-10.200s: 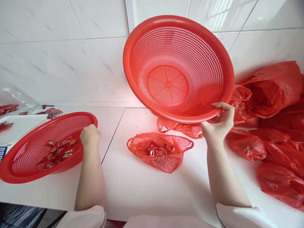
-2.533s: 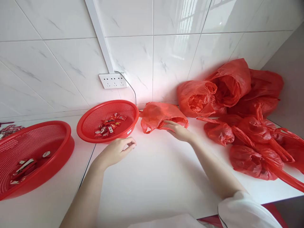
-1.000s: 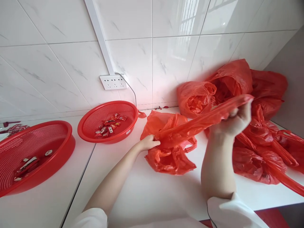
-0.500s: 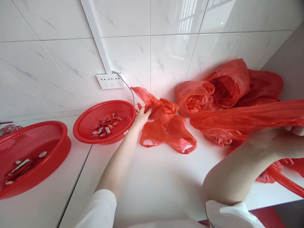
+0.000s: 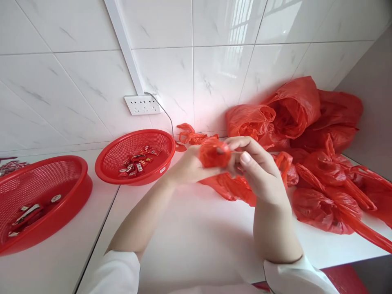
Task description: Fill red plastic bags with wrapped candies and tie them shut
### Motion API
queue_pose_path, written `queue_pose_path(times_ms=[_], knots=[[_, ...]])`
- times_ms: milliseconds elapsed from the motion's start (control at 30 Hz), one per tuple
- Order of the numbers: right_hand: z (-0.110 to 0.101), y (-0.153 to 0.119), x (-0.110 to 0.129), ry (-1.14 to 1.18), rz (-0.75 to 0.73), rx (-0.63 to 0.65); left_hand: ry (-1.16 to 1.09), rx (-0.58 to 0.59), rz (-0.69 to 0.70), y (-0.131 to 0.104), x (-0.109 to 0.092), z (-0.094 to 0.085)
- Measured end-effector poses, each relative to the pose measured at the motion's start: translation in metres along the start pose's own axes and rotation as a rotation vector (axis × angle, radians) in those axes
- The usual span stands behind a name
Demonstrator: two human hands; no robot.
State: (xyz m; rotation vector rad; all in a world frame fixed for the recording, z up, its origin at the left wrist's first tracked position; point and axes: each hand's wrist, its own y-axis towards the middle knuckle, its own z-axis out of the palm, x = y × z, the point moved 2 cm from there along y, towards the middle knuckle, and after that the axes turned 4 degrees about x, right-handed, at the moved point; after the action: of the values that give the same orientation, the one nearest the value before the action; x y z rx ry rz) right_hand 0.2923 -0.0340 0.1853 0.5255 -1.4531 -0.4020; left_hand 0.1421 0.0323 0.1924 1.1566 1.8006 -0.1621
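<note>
Both hands are close together over the white table, around a crumpled red plastic bag (image 5: 214, 154). My left hand (image 5: 191, 165) has its fingers wrapped about the bag's bunched part. On the bag's right side, my right hand (image 5: 257, 167) is closed with bent fingers, the thumb pressed toward the fingertips; motion blur hides exactly what they pinch. Below the hands, more red plastic (image 5: 239, 188) hangs or lies near the tabletop. A loose piece of red bag (image 5: 192, 136) lies by the wall behind my left hand.
Two red baskets with small wrapped packets stand at left, one (image 5: 105, 157) near the wall socket (image 5: 142, 105), the other (image 5: 82, 179) nearer the left edge. Large red bags (image 5: 294, 106) lean on the wall at right, with filled, tied bags (image 5: 324, 208) before them.
My right hand has come in from the far right and let go of the long red plastic there. My left hand has lifted red bag plastic off the table, and both hands now meet.
</note>
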Motion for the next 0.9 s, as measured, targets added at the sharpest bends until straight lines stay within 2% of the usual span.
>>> queue_pose_path(times_ms=[67, 100, 167, 233, 333, 400, 467, 533, 633, 667, 700, 733, 767, 833, 900], knots=[[0.008, -0.006, 0.001, -0.194, -0.015, -0.082, -0.02, -0.004, -0.002, -0.015, 0.005, -0.015], [0.011, -0.008, -0.001, -0.276, -0.006, -0.058, -0.035, -0.013, -0.005, -0.023, 0.009, -0.023], [0.019, -0.013, -0.012, -0.41, 0.115, 0.165, -0.037, -0.08, -0.043, -0.042, 0.017, -0.037], [0.025, -0.02, -0.031, -0.539, 0.318, 0.406, -0.029, -0.133, -0.098, -0.064, 0.021, -0.046], [0.028, -0.03, -0.061, -0.899, 0.583, 0.547, -0.016, -0.124, -0.178, -0.099, 0.022, -0.052], [0.032, -0.034, -0.076, -1.139, 0.661, 0.655, 0.024, -0.101, -0.242, -0.119, 0.022, -0.056], [0.039, -0.036, -0.083, -1.256, 0.651, 0.763, 0.083, -0.102, -0.308, -0.135, 0.019, -0.061], [0.048, -0.036, -0.084, -1.283, 0.598, 0.813, 0.18, -0.179, -0.323, -0.147, 0.009, -0.069], [0.062, -0.034, -0.075, -1.204, 0.478, 0.837, 0.501, -0.417, -0.155, -0.159, -0.021, -0.076], [0.066, -0.034, -0.071, -1.126, 0.425, 0.853, 0.648, -0.471, -0.077, -0.163, -0.033, -0.074], [0.069, -0.034, -0.066, -1.026, 0.369, 0.868, 0.788, -0.477, -0.022, -0.165, -0.041, -0.069], [0.073, -0.035, -0.061, -0.909, 0.313, 0.884, 0.901, -0.433, -0.008, -0.168, -0.046, -0.061], [0.075, -0.036, -0.056, -0.79, 0.267, 0.896, 0.968, -0.338, -0.042, -0.169, -0.046, -0.05], [0.077, -0.039, -0.053, -0.606, 0.243, 0.873, 0.934, -0.061, -0.249, -0.174, -0.03, -0.026], [0.074, -0.04, -0.06, -0.536, 0.32, 0.769, 0.816, 0.135, -0.488, -0.182, -0.001, -0.004]])
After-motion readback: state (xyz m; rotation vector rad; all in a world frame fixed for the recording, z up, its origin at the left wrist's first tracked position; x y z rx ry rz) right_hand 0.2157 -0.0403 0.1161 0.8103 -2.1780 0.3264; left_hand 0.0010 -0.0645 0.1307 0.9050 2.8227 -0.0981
